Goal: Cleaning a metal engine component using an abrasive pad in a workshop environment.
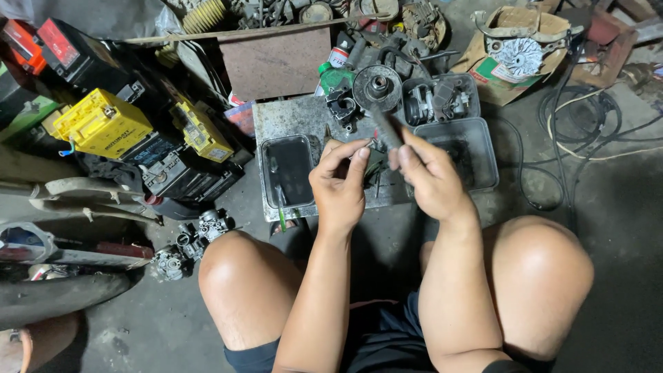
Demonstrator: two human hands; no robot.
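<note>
Torn cardboard box (498, 69) upper right; yellow-labelled batteries (102, 123) left.

Small part pinched in left hand (340, 185): too small and dark to identify. Rod-like tool (387, 130) in right hand (429, 181): motion-blurred, tip indistinct. Red battery (21, 43), upper left: cut by frame edge.
</note>
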